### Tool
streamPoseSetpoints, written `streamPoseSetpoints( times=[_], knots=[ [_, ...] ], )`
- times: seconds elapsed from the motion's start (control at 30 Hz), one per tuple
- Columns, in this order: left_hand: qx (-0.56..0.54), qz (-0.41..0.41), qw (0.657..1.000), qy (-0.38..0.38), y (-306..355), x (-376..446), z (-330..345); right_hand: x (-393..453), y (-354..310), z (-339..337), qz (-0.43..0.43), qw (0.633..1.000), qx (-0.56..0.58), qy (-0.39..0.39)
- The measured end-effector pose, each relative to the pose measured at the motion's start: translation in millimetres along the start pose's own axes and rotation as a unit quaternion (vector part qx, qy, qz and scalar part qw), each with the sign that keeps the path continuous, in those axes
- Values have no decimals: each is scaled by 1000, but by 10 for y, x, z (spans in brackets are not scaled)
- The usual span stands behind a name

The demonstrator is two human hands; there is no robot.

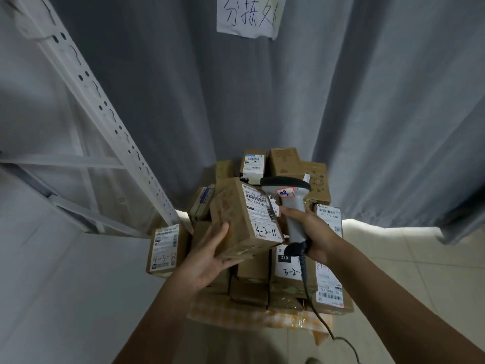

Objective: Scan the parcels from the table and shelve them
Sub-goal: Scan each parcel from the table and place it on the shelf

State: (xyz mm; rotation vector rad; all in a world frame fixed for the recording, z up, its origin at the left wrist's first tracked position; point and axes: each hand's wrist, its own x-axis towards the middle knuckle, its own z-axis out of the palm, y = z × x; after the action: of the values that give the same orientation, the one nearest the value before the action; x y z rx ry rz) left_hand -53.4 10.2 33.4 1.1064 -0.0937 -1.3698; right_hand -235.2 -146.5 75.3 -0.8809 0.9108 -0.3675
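Nearest: both forearms enter from the bottom edge. A black cable [309, 298] runs from the scanner's butt down past the right forearm and off the lower edge.

Left hand [207, 261] cradles a brown cardboard parcel [236, 227] from below and from its left side, fingers fairly straight against the cardboard, thumb up the left face. Parcel is raised above the pile and tilted; its white label [262, 219] faces up with "4-3-11" handwritten on it.

Right hand [312, 232] is wrapped round the grey grip of a handheld barcode scanner [288, 198], fingers curled about the handle. Scanner head is black-capped, carries a small sticker, and sits just beside the parcel's label edge.

Beneath: pile of cardboard parcels [294, 271] on a table [236, 315] with a yellow-checked covering; several show labels and handwritten codes. One box [164, 249] marked "4-3-3…" stands at the pile's left edge.

Left: white perforated shelf upright [105, 111], slanting in view.

Far: grey curtain [367, 101] behind the pile, a paper sign [249, 15] with handwriting pinned at top.
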Motion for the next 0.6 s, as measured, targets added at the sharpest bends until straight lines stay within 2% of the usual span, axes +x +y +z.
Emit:
streamPoseSetpoints(
  times=[0.13, 0.23, 0.3, 0.43, 0.6],
  knots=[
    [93, -10, 994, 54, 32, 10, -8, -40, 52, 58, -27, 999, -40, 20],
    [189, -71, 979, 17, 39, -24, 51, -90, 94, 142, -56, 995, -80, 26],
    [199, -86, 976, 9, 0, -32, 54, -114, 111, 199, -77, 988, -131, 19],
    [150, -28, 988, 27, -72, -26, -58, -128, 34, 242, -104, 976, -189, 20],
    [245, 65, 965, 68, -22, -10, -78, -199, -293, 311, -133, 971, -197, 10]
  ],
)
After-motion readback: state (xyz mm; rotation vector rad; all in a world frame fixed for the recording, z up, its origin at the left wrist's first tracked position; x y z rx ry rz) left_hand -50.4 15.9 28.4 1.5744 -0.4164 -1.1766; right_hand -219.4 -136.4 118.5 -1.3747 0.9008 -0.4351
